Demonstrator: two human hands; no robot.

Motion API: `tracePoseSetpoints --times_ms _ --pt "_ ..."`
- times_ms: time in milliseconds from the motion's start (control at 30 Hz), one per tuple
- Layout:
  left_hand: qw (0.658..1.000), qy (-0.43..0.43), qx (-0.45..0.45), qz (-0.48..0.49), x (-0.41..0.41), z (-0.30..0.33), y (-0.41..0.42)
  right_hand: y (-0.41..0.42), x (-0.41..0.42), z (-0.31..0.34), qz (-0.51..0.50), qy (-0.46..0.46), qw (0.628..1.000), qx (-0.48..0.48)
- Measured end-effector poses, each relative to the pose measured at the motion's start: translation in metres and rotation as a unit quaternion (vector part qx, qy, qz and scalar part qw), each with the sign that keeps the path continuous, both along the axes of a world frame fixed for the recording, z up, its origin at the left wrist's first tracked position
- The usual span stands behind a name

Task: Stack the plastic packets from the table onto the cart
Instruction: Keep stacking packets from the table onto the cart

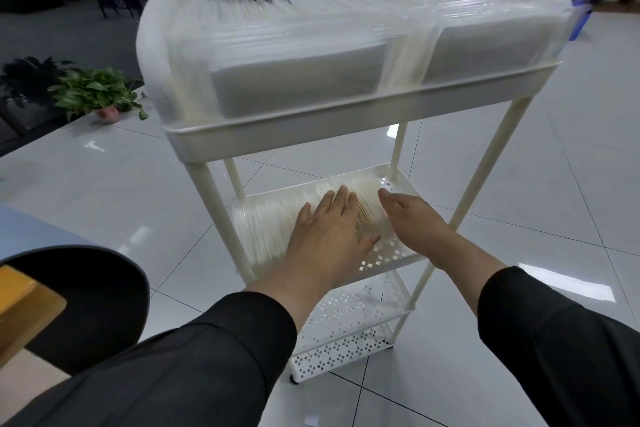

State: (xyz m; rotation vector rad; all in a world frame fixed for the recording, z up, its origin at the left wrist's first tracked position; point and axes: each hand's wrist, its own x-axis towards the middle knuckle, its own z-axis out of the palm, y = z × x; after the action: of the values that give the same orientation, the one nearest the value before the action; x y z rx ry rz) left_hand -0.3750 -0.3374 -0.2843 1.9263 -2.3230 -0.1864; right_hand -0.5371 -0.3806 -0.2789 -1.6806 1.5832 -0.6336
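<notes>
- No writing on the packets or cart can be read; the picture is motion-blurred.
- The cart is cream, with round posts and perforated lower shelves.
- Clear, glossy plastic packets fill its top tray; another batch of packets lies on its middle shelf.
- The left hand presses flat on that batch, fingers straight.
- The right hand rests straight-fingered, edge-on, against the batch's right side.

Both arms reach forward and down in black sleeves; left hand lies flat, fingers straight; right hand angled beside it, fingers extended.
</notes>
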Motion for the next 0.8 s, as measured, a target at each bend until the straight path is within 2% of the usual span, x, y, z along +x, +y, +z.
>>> tracePoseSetpoints --times_ms 167,333,800 --pt "1.000 0.009 0.004 0.002 -0.001 0.004 0.001 -0.001 -0.003 0.002 0.011 0.017 1.000 -0.013" --pt "0.999 -0.029 0.034 -0.023 -0.001 0.003 -0.001 -0.002 -0.004 0.001 0.019 0.004 1.000 -0.007" --pt "1.000 -0.009 0.007 -0.005 -0.002 0.006 0.001 -0.011 -0.011 -0.012 -0.049 -0.020 0.997 -0.058"
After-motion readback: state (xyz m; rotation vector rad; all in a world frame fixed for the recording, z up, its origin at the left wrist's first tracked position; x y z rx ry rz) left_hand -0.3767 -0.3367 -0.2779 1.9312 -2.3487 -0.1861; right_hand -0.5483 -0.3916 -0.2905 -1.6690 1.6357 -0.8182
